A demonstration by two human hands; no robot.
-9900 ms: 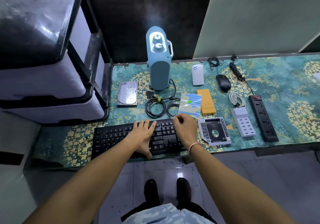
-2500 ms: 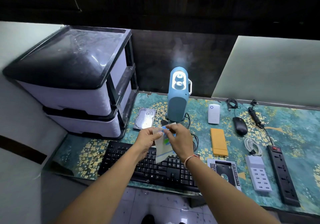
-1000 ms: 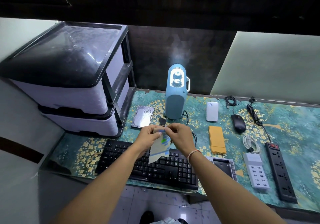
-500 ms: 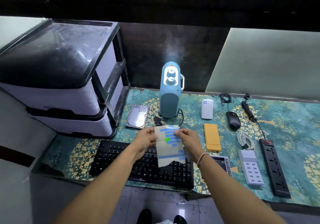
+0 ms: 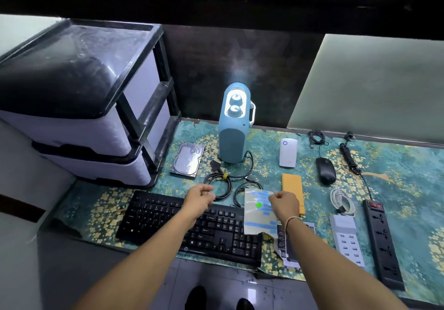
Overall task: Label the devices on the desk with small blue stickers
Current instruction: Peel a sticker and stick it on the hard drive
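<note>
1. Pinching the sticker sheet [image 5: 258, 211] at its upper right edge, right hand [image 5: 283, 204] has its fingers curled on the sheet, which hangs above the keyboard's right end.
2. Left hand [image 5: 200, 198] fingers are curled with fingertips together above the keyboard [image 5: 168, 218]; cannot tell whether a sticker is pinched between them.
3. Sheet shows blue strips and one green spot; its bottom edge is torn.
4. Drive caddy [image 5: 286, 245] is partly hidden under the right forearm.
5. Orange pad [image 5: 292, 184] lies just beyond the right hand.
6. Coiled black cables [image 5: 221, 184] lie between the hands and the blue heater [image 5: 234, 139].
7. Hard drive [image 5: 188, 160] sits left of the heater; white adapter [image 5: 287, 152] and mouse [image 5: 325, 170] sit right of it.
8. USB charger [image 5: 346, 237] and power strip [image 5: 382, 242] are at far right.
</note>
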